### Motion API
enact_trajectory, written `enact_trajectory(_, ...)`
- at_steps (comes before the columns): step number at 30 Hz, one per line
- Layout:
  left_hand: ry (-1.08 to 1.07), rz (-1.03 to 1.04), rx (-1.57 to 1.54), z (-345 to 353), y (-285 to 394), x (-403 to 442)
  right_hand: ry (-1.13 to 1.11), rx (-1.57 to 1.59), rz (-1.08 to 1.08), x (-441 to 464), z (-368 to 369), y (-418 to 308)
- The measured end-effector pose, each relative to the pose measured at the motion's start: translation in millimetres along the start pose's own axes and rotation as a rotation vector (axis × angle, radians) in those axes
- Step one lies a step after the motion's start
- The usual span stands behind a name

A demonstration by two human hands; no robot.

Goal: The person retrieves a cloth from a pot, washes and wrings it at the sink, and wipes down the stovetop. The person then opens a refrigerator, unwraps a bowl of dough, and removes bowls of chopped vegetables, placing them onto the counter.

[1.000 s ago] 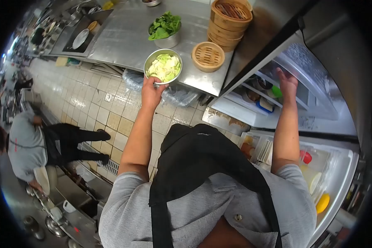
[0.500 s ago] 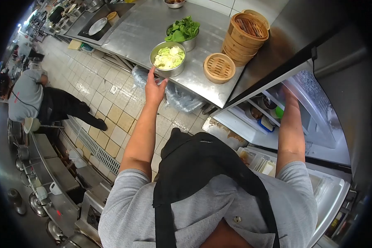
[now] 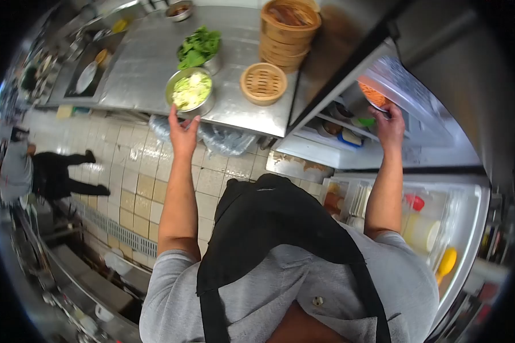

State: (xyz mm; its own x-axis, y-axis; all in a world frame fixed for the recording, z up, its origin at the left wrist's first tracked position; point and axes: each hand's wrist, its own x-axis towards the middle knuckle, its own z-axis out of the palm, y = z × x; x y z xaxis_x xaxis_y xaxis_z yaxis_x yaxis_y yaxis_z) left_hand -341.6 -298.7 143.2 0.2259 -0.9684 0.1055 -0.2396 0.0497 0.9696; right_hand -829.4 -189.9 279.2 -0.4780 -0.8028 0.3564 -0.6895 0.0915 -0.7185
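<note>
A round metal bowl (image 3: 170, 91) of chopped cabbage (image 3: 191, 91) stands near the steel counter's front edge. My left hand (image 3: 183, 134) is at its near side, thumb and fingers spread, the fingertips against or very close to the bowl's wall. Behind it stands a second metal bowl (image 3: 213, 64) heaped with green leaves (image 3: 199, 47). My right hand (image 3: 390, 123) is inside the open fridge (image 3: 349, 154), its fingers closed on the near rim of a bowl of shredded carrot (image 3: 372, 94). Much of that bowl is hidden by the hand and fridge interior.
A bamboo steamer (image 3: 263, 84) and a steamer stack (image 3: 289, 34) stand on the counter (image 3: 137, 68). The fridge door (image 3: 475, 228) hangs open beside my right arm, its shelves holding containers. A co-worker (image 3: 40, 171) is at the far left; a sink (image 3: 88, 68) lies beyond.
My right hand has drawn back from deep in the fridge, and the carrot bowl now shows in it. My left hand remains at the cabbage bowl. The view has turned right.
</note>
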Motion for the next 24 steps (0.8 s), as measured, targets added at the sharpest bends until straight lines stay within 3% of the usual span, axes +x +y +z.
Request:
enact_trajectory(1,-0.031,-0.015,-0.091,1.6,0.2,4.4,0.0,-0.172,-0.03,-12.3,-9.5,0.5)
enact_trajectory(3,-0.023,0.128,-0.099,1.0,-20.4,22.1,-0.003,-0.145,-0.046,-41.0,-19.5,10.3)
enact_trajectory(5,-0.105,0.062,-0.261,2.0,-28.3,32.0,-0.03,0.011,0.049,-72.5,-26.8,-20.3)
enact_trajectory(9,-0.083,-0.044,-0.166,6.4,16.6,21.1,-0.176,-0.041,0.135,-122.4,-29.5,-28.0)
enact_trajectory(11,-0.049,0.073,0.114,11.6,33.5,5.8,-0.219,0.009,0.12,-142.5,-19.9,-32.0)
enact_trajectory(15,-0.54,0.136,0.029,27.0,71.1,-59.4,-0.395,0.167,0.057,-164.8,14.2,-47.8)
enact_trajectory(17,-0.733,0.382,0.015,36.4,88.3,-82.2,-0.447,0.166,0.016,-167.1,36.0,-63.6)
enact_trajectory(18,-0.734,0.383,0.014,36.0,86.6,-84.8,-0.497,0.165,-0.026,-167.3,47.0,-71.3)
enact_trajectory(20,-0.961,0.448,0.069,37.1,81.4,-89.5,-0.555,0.214,-0.056,-165.4,69.4,-81.7)
enact_trajectory(21,-0.955,0.451,0.067,34.6,80.3,-88.6,-0.614,0.264,-0.09,-161.4,77.4,-84.7)
enact_trajectory(23,-0.963,0.207,0.08,24.6,82.1,-82.5,-0.672,0.262,-0.131,-150.7,86.9,-88.9)
enact_trajectory(24,-0.886,0.315,0.091,20.5,86.0,-81.3,-0.729,0.26,-0.163,-143.8,88.8,-88.4)
